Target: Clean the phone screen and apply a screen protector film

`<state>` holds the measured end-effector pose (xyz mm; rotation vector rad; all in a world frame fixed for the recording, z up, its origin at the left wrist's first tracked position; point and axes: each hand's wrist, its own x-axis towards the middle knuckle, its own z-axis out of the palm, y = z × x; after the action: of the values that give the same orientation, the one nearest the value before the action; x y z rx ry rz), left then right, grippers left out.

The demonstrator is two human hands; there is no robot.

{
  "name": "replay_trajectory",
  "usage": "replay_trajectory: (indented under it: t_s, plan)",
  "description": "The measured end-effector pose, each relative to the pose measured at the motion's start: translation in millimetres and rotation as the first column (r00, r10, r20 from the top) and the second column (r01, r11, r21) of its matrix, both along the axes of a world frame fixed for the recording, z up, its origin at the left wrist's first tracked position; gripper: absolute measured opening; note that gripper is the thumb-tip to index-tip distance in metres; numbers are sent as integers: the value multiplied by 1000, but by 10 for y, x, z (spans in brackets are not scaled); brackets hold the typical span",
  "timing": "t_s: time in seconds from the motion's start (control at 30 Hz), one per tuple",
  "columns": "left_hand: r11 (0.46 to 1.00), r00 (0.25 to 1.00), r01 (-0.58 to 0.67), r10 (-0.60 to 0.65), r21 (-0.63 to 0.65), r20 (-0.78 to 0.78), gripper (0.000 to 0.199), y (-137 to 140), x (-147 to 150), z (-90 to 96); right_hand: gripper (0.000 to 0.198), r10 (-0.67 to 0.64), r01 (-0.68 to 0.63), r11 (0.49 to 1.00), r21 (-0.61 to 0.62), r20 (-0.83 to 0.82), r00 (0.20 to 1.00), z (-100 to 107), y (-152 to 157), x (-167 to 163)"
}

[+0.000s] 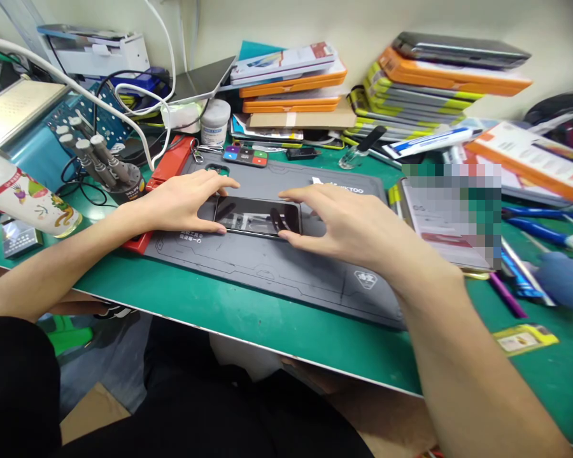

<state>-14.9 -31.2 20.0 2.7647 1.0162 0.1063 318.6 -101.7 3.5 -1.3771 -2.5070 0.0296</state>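
A smartphone (253, 215) with a dark, reflective screen lies face up on a grey work mat (277, 273). My left hand (186, 200) is at its left end, the thumb by the near edge and the fingers curled at the far edge. Around the right end, my right hand (339, 219) has its thumb at the near edge and its forefinger by the far edge. Finger reflections show in the glass. Both hands appear to hold the phone by its edges, though the exact contact is partly hidden.
A red bar (172, 159) borders the mat's left side. Screwdrivers in a holder (124, 181) and a bottle (23, 197) stand left. Behind are a white jar (214, 121) and stacked boxes (291, 83). Blue-handled pliers (535, 226) lie right, near a blurred blue-grey shape (566, 280).
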Motion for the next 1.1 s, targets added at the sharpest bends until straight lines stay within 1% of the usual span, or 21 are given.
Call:
replay_trajectory:
  t_s: [0.13, 0.4, 0.67, 1.1]
  plan:
    - [1000, 1000, 1, -1, -3, 0, 84, -6, 5, 11, 57, 1, -1, 1000, -11, 14, 1000, -9, 0, -5]
    - [1000, 1000, 9, -9, -9, 22, 82, -1, 0, 4, 55, 1, -1, 1000, 9, 18, 1000, -23, -3, 3]
    - [1000, 1000, 7, -7, -12, 18, 82, -10, 3, 7, 57, -6, 7, 999, -32, 43, 999, 16, -7, -22]
    - [1000, 1000, 0, 0, -10, 2, 83, -15, 9, 15, 59, -3, 4, 1000, -10, 41, 999, -13, -2, -2]
